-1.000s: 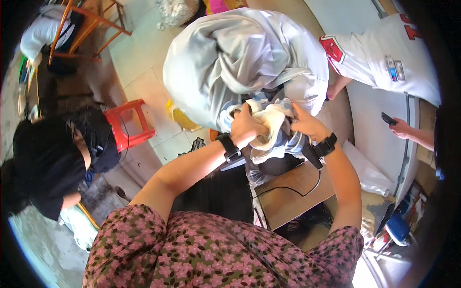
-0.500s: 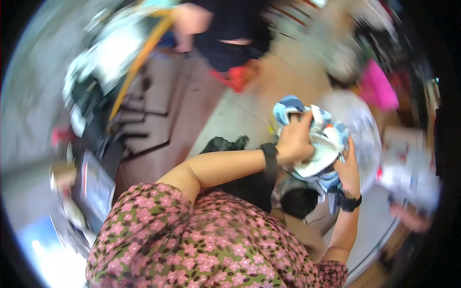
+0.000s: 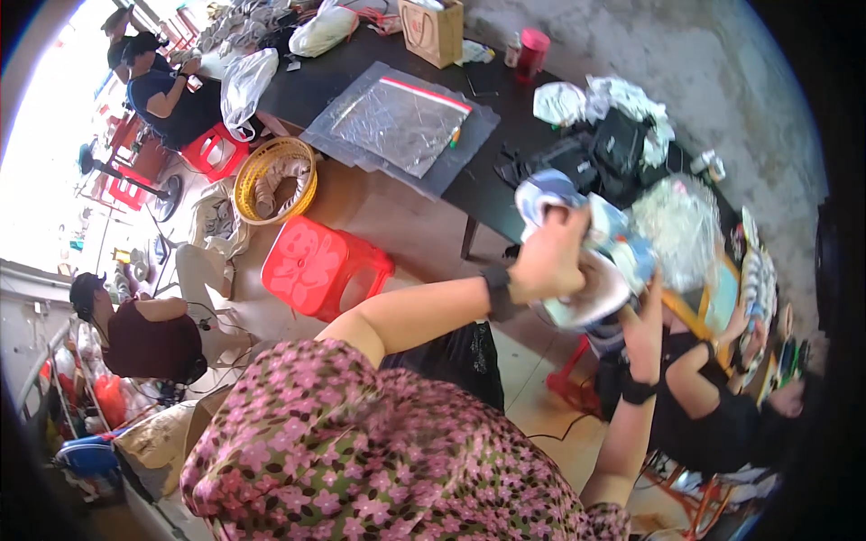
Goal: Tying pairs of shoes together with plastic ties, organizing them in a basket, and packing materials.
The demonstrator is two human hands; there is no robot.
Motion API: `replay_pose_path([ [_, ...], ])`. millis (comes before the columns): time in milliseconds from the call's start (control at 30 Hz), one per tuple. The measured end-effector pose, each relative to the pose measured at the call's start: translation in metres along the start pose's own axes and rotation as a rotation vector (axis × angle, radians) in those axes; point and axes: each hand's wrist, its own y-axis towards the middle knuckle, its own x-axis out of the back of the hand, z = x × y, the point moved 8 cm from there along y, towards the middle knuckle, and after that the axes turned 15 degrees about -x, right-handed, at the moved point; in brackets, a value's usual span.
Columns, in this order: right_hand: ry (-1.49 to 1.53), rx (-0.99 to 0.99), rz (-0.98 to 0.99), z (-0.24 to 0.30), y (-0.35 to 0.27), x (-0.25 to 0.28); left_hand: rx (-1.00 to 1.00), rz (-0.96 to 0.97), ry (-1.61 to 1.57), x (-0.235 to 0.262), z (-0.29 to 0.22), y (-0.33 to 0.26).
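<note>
A bunch of soft blue-and-white slippers (image 3: pixel 552 187) is held up in front of me, right of the middle and partly blurred. My left hand (image 3: pixel 548 257) reaches across from the left, its fingers closed into the slippers from above. From below on the right, my right hand (image 3: pixel 643 334) grips their lower side, fingers partly hidden behind them. A pale, rounded slipper surface (image 3: pixel 600 293) shows between the two hands. Both wrists wear dark bands. Behind the bunch are the edge of a dark table (image 3: pixel 361 113) and black bags (image 3: pixel 622 144).
A clear plastic sheet (image 3: pixel 406 117), paper bag (image 3: pixel 437 32) and pink-lidded jar (image 3: pixel 534 54) are on the table. A red stool (image 3: pixel 307 266) and yellow basket (image 3: pixel 275 180) stand left. People sit at left (image 3: pixel 153 338) and close at right (image 3: pixel 713 401). Crumpled clear plastic (image 3: pixel 681 221) lies beyond my right hand.
My view has swung round: the dark table, red stool and seated people now show. Both hands keep hold of the slippers, which stay at about the same place in front of me.
</note>
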Motion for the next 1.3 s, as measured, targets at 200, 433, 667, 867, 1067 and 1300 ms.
replay_pose_path([
  [200, -0.158, 0.265, 0.043, 0.039, 0.210, -0.077, -0.056, -0.248, 0.215, 0.074, 0.140, 0.106],
  [433, -0.367, 0.213, -0.192, 0.006, 0.386, -0.110, -0.060, -0.174, 0.174, 0.074, 0.290, 0.225],
  [667, -0.698, 0.138, -0.446, -0.042, 0.468, -0.109, 0.178, 0.050, 0.262, 0.023, 0.381, 0.269],
  [867, -0.422, 0.396, -0.500, 0.024, 0.361, -0.077, -0.044, 0.016, 0.265, 0.043, 0.361, 0.253],
  [1067, -0.145, 0.015, -0.472, -0.049, 0.164, -0.051, 0.040, 0.178, 0.615, 0.035, 0.379, 0.255],
  [1300, 0.063, -0.427, -0.620, -0.162, -0.044, -0.063, -0.867, 0.801, 2.155, 0.112, 0.484, 0.270],
])
